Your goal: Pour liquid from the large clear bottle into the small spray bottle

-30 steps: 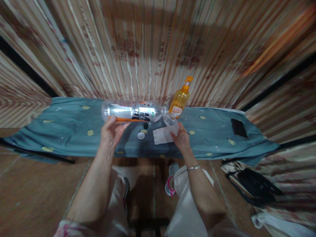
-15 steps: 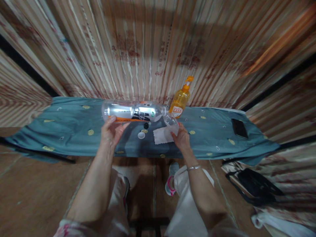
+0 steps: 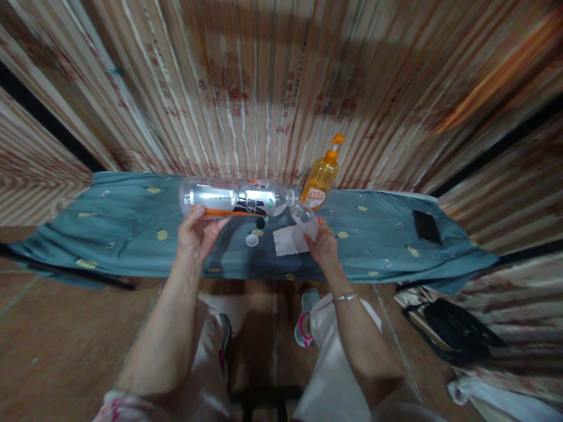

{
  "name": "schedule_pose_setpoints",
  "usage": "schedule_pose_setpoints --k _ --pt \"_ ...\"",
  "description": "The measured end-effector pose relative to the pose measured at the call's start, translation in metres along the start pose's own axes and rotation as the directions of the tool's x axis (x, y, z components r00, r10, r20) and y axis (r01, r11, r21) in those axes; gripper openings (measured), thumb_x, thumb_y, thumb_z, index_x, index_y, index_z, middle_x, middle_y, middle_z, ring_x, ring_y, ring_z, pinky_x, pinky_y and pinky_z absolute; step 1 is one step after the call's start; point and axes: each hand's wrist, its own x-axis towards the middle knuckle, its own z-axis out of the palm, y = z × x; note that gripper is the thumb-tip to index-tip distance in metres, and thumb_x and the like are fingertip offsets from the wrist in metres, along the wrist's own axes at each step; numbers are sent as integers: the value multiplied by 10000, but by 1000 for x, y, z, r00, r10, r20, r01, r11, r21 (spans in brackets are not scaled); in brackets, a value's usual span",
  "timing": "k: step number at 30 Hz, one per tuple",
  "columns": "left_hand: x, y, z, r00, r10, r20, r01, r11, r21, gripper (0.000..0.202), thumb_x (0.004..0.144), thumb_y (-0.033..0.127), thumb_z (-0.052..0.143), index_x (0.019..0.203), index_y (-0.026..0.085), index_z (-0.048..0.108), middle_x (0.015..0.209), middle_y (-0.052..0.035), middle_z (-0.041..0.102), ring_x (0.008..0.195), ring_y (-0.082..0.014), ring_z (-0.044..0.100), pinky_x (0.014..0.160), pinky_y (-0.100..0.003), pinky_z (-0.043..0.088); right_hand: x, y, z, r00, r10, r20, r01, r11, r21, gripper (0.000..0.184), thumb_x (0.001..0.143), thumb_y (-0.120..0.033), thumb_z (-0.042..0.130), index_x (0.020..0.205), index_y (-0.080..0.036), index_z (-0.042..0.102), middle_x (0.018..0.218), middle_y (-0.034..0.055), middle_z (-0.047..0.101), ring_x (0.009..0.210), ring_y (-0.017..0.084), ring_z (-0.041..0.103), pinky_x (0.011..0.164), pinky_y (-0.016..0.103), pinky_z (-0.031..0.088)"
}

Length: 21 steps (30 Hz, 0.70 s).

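Observation:
My left hand (image 3: 196, 234) is closed round the lower part of a large clear plastic bottle (image 3: 215, 197) with a silver and orange label, holding it on its side. Its mouth points right and meets a small clear plastic bottle (image 3: 303, 213). My right hand (image 3: 323, 240) grips that small bottle from the right, fingers curled about its end. I cannot tell whether liquid passes between them. A white cloth (image 3: 288, 240) with a scalloped edge lies beneath my right hand. Between my hands are a black cap (image 3: 260, 223) and a white cap (image 3: 252, 240).
An orange pump bottle (image 3: 319, 179) stands just behind the small bottle. A dark phone (image 3: 426, 227) lies at the right of the table with its teal cloth (image 3: 132, 252). Curtains (image 3: 246, 88) hang close behind. A black bag (image 3: 457, 331) rests at lower right.
The large bottle has shifted very slightly left with my left hand. My right hand and the small bottle stay almost in place.

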Motion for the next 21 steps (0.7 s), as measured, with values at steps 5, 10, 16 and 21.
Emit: schedule_pose_setpoints --k 5,10,16,21 --pt "1 0 0 1000 0 -6 0 999 -37 620 491 286 958 1064 187 741 954 -106 840 1000 -336 804 940 -535 700 -1 0 1 1000 -12 7 12 1000 -20 645 947 -253 641 1534 -21 510 1453 305 710 1331 378 702 1163 549 573" --pt "1 0 -1 1000 0 20 1 999 -54 604 515 271 964 1074 196 748 991 -104 848 1007 -329 811 949 -531 699 -1 1 2 1000 -24 -15 24 1000 -16 624 964 -266 621 1542 -64 503 1431 279 725 1318 369 705 1147 546 581" --pt "2 -1 -3 999 5 33 -3 999 -42 635 520 290 972 1101 181 743 1026 -139 846 1149 -386 784 1000 -565 677 -1 4 3 1000 -16 12 16 1000 -6 655 955 -262 632 1559 -73 461 1465 299 695 1341 386 696 1151 568 573" --pt "1 -1 -1 1000 10 20 -9 999 -39 642 514 292 974 1102 178 740 961 -126 840 1079 -378 798 959 -567 693 -1 3 3 999 -29 20 30 999 -30 654 954 -245 654 1552 -56 465 1452 306 694 1344 391 695 1181 558 557"
